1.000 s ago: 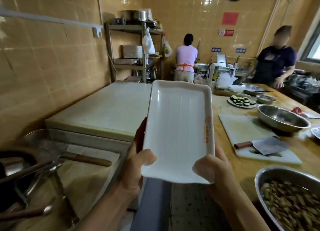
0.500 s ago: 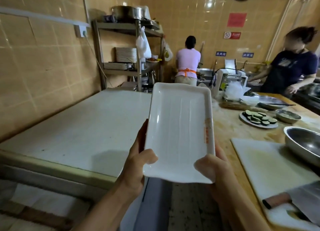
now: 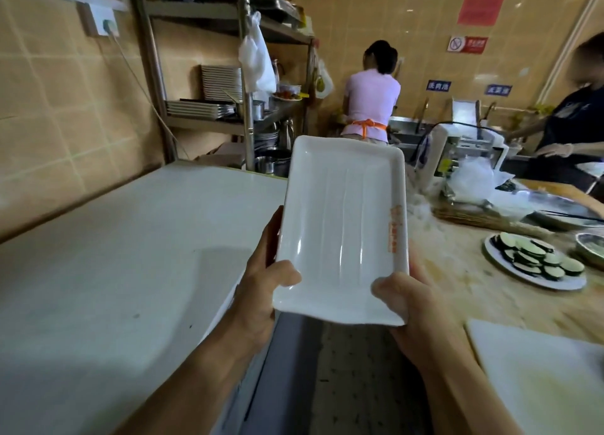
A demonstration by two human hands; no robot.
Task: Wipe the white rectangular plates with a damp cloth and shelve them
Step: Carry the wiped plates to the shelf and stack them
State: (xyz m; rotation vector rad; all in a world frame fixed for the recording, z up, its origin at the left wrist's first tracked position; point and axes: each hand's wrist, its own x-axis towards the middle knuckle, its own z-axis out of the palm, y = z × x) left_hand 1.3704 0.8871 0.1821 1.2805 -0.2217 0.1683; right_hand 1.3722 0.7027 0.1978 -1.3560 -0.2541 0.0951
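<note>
A white rectangular plate (image 3: 340,232) carries a vertical line of small orange characters along its rim at 3 o'clock, too small to read. On the tiled wall at 1 o'clock hangs a red paper notice (image 3: 481,8), its writing not legible. Just below it sits a red and white no-smoking sign (image 3: 468,45) with a crossed-circle symbol and unreadable white characters. Lower on the same wall, two small blue labels (image 3: 439,85) (image 3: 498,90) bear white Chinese characters, blurred beyond sure reading.
</note>
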